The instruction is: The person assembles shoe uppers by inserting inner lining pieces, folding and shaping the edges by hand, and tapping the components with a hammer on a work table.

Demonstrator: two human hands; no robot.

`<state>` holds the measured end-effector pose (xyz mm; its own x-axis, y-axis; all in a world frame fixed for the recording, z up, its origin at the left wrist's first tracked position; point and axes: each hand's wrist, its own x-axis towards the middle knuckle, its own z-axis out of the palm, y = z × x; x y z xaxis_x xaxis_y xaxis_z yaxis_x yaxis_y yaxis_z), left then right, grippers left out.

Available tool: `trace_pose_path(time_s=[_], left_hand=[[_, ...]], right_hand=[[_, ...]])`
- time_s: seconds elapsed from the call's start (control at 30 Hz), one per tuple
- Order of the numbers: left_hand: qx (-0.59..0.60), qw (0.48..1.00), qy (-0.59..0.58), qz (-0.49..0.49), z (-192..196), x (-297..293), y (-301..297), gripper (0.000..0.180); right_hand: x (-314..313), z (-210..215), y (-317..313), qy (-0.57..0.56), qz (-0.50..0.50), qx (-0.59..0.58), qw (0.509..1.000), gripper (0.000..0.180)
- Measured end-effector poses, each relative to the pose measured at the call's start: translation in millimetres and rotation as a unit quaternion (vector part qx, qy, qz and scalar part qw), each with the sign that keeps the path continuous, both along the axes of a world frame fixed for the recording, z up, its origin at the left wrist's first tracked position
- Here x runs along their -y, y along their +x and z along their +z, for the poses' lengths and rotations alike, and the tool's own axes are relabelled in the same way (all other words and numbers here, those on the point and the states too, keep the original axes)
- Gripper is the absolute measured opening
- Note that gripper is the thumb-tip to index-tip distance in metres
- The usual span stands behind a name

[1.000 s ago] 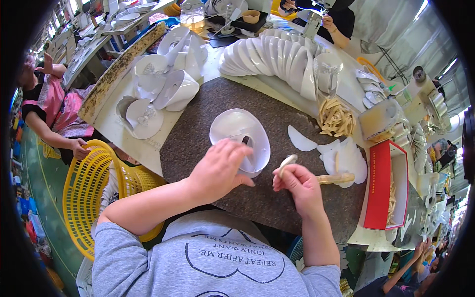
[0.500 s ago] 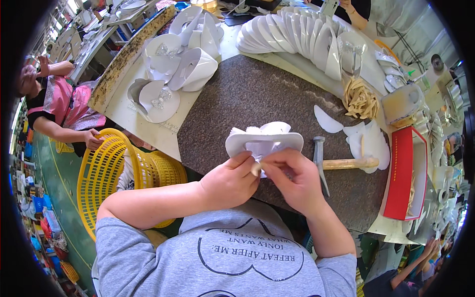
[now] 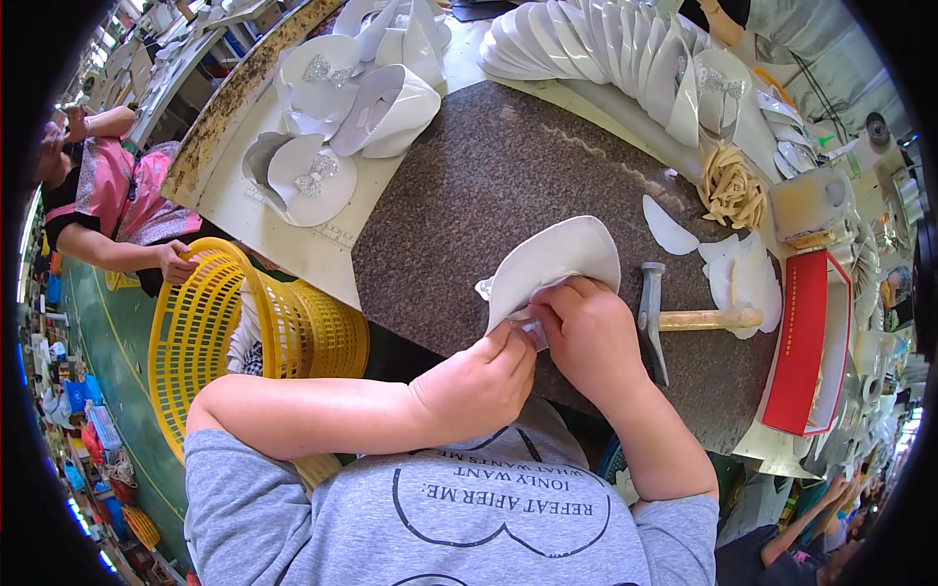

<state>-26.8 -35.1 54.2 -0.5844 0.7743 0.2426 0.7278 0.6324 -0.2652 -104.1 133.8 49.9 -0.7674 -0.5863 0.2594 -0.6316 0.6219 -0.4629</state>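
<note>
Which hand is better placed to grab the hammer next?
Right. The right hand sits beside the hammer, whose wooden handle points away to the right. The left hand is farther off, and both hands grip the white shoe piece.

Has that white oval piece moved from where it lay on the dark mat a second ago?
Yes. The white oval piece has been lifted off the dark mat toward the person; left hand and right hand grip it, left of the hammer.

The lower edge of the white curved piece [image 3: 557, 262] is hidden behind the left hand [image 3: 476, 386] and right hand [image 3: 589, 337]. Fingertips and whatever they pinch cannot be made out. At 3 o'clock, the red tray [image 3: 803, 342] blurs into the rim.
</note>
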Motion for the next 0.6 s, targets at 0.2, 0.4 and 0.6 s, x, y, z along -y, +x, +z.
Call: trace_pose_path(time_s=[0.2,0.4,0.6], left_hand=[[0.008,1.000,-0.024,0.008,4,-3,0,0.038],[0.025,0.999,-0.017,0.029,3,-8,2,0.039],[-0.002,0.997,-0.073,0.029,7,-16,0,0.038]], right_hand=[[1,-4,-1,-0.001,-0.020,0.001,1.000,0.008],[-5,1,-1,0.049,0.023,0.010,0.999,0.015],[-14,11,-1,0.040,0.044,0.063,0.996,0.024]])
